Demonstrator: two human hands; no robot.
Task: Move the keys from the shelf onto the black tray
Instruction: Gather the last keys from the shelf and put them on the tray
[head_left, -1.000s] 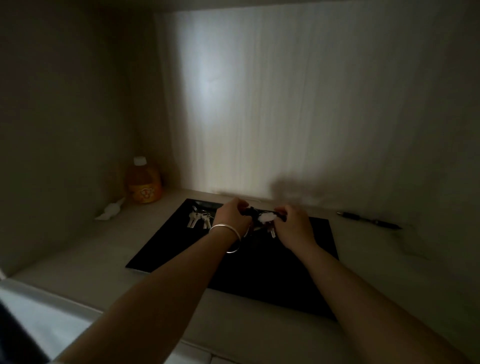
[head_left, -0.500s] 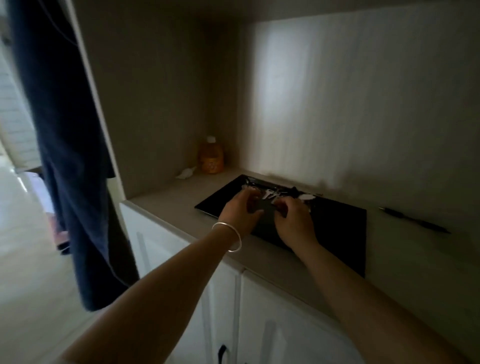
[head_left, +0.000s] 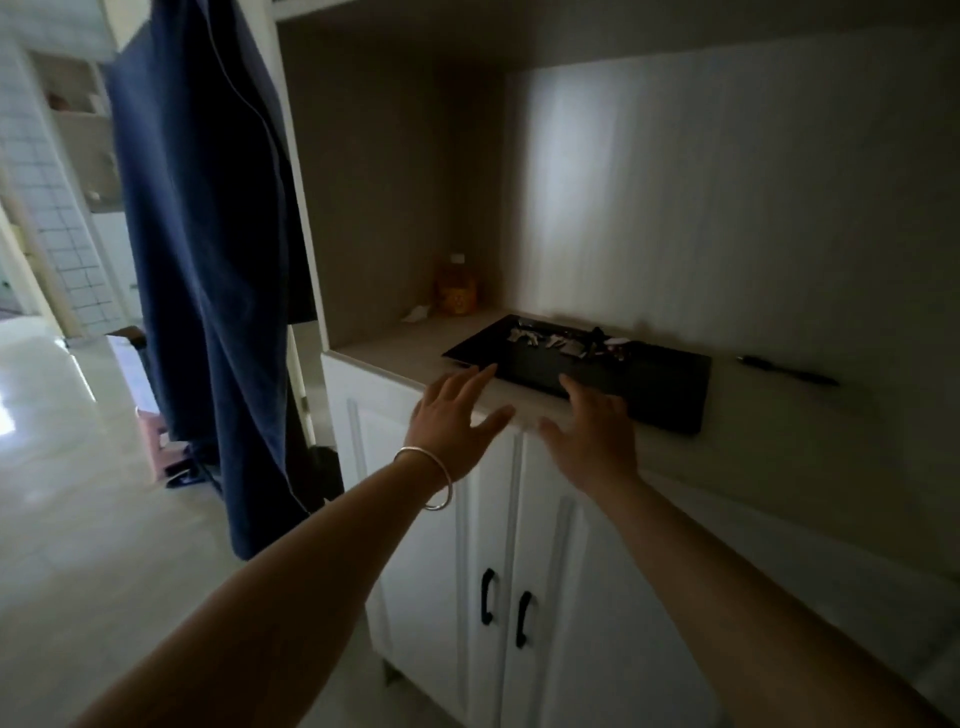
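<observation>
Left hand (head_left: 451, 415): fingers spread, holding nothing, at the shelf (head_left: 415, 347) front edge. Right hand (head_left: 592, 431): likewise spread and unladen, over the black tray (head_left: 660, 384) near edge. Keys (head_left: 558, 340): beyond both hands, on the tray's far strip. Pen (head_left: 787, 370): right of the tray, apart.

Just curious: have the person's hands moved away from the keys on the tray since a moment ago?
Yes. Both the left hand and right hand have pulled back from the keys to the black tray's near edge, open and empty.
</observation>
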